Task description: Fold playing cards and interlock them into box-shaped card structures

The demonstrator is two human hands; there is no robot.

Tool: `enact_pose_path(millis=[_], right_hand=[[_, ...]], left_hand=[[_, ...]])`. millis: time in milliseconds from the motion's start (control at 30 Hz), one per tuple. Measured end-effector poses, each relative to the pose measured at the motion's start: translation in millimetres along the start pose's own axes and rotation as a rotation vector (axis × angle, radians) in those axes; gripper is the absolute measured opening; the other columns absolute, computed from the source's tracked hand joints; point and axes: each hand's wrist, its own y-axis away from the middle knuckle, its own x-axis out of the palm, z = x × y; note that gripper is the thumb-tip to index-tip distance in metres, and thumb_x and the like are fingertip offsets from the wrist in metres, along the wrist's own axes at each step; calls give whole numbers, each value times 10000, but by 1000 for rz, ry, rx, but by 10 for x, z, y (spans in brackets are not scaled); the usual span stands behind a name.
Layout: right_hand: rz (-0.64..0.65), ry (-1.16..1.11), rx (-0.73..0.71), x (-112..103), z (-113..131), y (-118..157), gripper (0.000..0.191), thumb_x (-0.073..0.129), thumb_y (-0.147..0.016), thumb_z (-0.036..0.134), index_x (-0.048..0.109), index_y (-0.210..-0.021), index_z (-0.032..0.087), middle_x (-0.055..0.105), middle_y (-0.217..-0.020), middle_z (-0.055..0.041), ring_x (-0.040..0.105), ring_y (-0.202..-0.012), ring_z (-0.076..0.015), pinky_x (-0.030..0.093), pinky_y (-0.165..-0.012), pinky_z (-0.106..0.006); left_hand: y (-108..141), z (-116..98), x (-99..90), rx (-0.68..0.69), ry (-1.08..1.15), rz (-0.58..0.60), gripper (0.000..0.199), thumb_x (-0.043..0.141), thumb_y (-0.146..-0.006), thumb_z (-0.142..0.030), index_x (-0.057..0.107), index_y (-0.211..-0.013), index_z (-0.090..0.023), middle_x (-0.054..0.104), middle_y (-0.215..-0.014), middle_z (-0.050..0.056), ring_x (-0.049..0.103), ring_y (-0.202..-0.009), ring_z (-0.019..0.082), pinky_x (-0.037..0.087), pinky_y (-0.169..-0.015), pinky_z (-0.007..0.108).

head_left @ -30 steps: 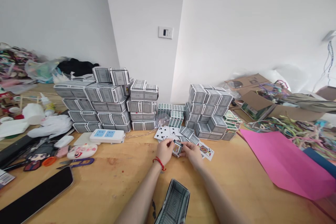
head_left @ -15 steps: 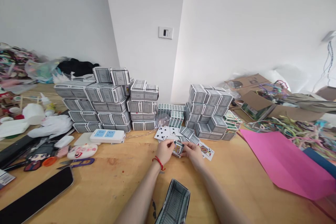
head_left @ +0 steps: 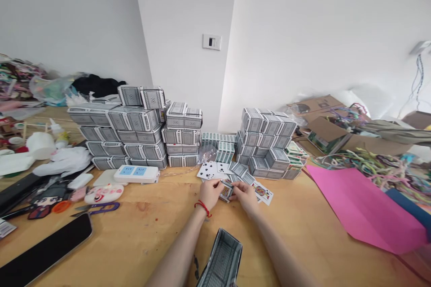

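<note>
Between my two hands is a small playing card piece (head_left: 226, 192), with a picture-card face showing toward me. My left hand (head_left: 210, 191), with a red string bracelet at the wrist, pinches its left side. On the other side, the fingers of my right hand (head_left: 245, 195) are closed at its right edge. Loose playing cards (head_left: 208, 170) lie just beyond my hands, some face up and some back up. Nearer to me, between my forearms, stands an open box made of playing cards (head_left: 224, 253). My fingertips partly hide the held piece.
Stacks of card-built blocks stand at the left (head_left: 138, 119) and right (head_left: 262, 132), with green card packs (head_left: 225, 151) between. A power strip (head_left: 136, 174), scissors (head_left: 101, 208) and a phone (head_left: 50, 251) lie left. Pink paper (head_left: 363, 206) and tangled cords (head_left: 363, 170) are right.
Both hands stay at the same place, with the fingers shifting slightly on the card piece, which now looks tilted a little differently. The whole view has moved slightly.
</note>
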Motion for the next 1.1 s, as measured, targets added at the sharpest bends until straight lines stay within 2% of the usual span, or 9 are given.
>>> enact_pose_path(millis=[200, 633, 1100], right_hand=[[-1, 15, 20, -12, 1, 5, 130, 543, -619, 210, 603, -717, 149, 649, -614, 4, 605, -482, -135, 516, -487, -244], [21, 11, 33, -42, -58, -46, 161, 529, -613, 226, 590, -744, 156, 669, -670, -9, 632, -526, -164, 527, -537, -279], [-15, 108, -19, -44, -74, -42, 131, 517, -628, 215, 581, -731, 165, 651, -624, 4, 615, -476, -151, 508, -484, -256]], left_hand=[[-2, -7, -16, 4, -76, 14, 231, 435, -702, -221, 600, -571, -127, 471, -491, -17, 392, -494, 96, 257, -469, 197], [-12, 9, -7, 24, -35, 16, 230, 449, -718, -237, 645, -661, -133, 580, -572, 9, 471, -551, 117, 320, -509, 198], [-30, 32, -31, 75, -52, 49, 259, 430, -734, -258, 622, -606, -140, 543, -528, -2, 458, -534, 116, 313, -494, 204]])
